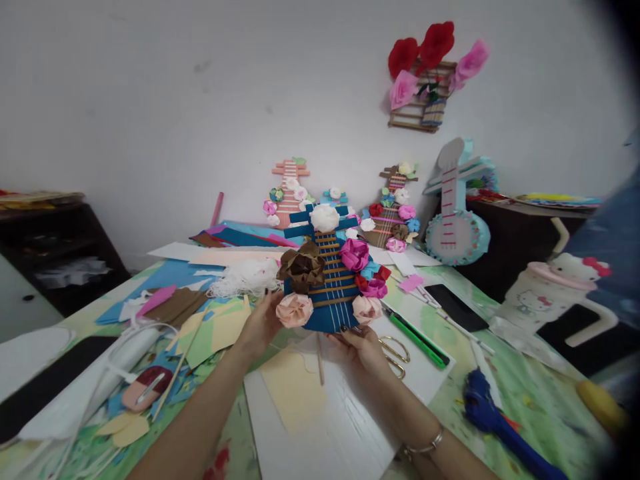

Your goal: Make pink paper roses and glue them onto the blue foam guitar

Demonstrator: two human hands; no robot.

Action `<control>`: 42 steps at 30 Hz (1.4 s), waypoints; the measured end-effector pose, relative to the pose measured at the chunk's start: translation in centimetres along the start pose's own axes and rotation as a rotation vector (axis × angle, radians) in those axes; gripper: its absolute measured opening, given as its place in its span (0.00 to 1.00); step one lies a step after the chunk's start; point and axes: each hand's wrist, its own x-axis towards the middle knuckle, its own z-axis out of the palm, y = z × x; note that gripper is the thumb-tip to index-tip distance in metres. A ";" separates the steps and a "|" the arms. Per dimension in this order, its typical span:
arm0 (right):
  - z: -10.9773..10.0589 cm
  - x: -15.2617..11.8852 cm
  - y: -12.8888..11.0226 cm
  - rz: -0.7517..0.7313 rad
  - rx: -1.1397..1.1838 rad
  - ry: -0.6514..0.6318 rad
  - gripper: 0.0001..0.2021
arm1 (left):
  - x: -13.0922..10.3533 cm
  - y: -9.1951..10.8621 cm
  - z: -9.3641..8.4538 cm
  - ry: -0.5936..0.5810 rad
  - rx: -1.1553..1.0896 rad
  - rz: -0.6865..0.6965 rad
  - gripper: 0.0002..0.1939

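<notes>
Between my two hands a blue paper lute stands upright, facing me, with white strings, brown frets and crumpled paper flowers. A white flower sits at its head, and a large brown flower is on its left side. My left hand grips the lower left edge, its fingers partly hidden behind the lute. At the bottom edge, the fingers of my right hand pinch the lute from below. Under it lie a white board and a pale yellow paper sheet.
Gold-handled scissors and a green utility knife lie right of my hands. Further right are a blue glue gun, a phone and a white cup. Paper scraps and white thread cover the left. Finished lutes stand behind.
</notes>
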 end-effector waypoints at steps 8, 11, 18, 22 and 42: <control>0.1 -0.3 0.4 0.003 0.011 0.001 0.21 | -1.3 -0.5 1.0 -0.177 0.026 0.094 0.24; 0.1 -0.5 0.5 0.018 0.042 0.019 0.20 | -1.3 -0.7 1.0 -0.120 -0.019 0.110 0.24; -0.1 -0.5 0.5 0.005 0.030 0.012 0.24 | -0.9 -0.6 1.1 -0.119 -0.166 -0.007 0.19; -0.2 -0.6 0.7 0.009 0.029 0.026 0.26 | -0.5 -1.5 1.3 -0.015 -0.223 -0.030 0.13; 0.4 -1.1 1.6 -0.051 -0.040 0.016 0.26 | -1.0 -2.0 2.4 0.267 -0.282 0.103 0.09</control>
